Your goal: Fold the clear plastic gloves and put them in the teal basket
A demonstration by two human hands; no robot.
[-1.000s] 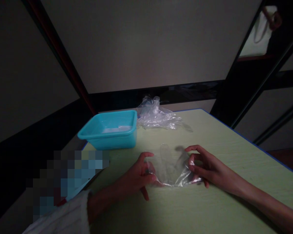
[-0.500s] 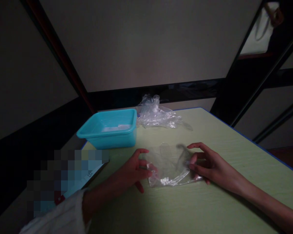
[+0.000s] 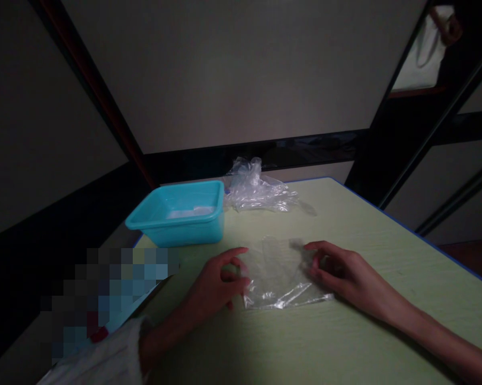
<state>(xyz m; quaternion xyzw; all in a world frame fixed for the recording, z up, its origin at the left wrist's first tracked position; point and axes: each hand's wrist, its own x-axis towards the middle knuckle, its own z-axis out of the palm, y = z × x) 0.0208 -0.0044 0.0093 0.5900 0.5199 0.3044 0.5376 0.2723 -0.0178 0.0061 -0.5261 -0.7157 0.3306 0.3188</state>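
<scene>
A clear plastic glove (image 3: 279, 275) lies flat on the pale green table (image 3: 345, 342), its fingers pointing away from me. My left hand (image 3: 215, 280) rests at the glove's left edge with fingers curled, thumb and fingertips pinching the film. My right hand (image 3: 339, 272) is at the glove's right edge, fingers bent and closed on the plastic there. Both hands rest on the tabletop. The light is dim and the glove's outline is faint.
A turquoise plastic tub (image 3: 177, 216) with something pale inside stands at the back left. Beside it is a crumpled heap of clear plastic (image 3: 257, 190). The table's blue edge (image 3: 405, 227) runs along the right. A pixelated patch covers the lower left.
The glove, held slightly raised and rumpled between my hands before, now lies flatter on the table. Both hands have sunk a little and stayed at its edges.
</scene>
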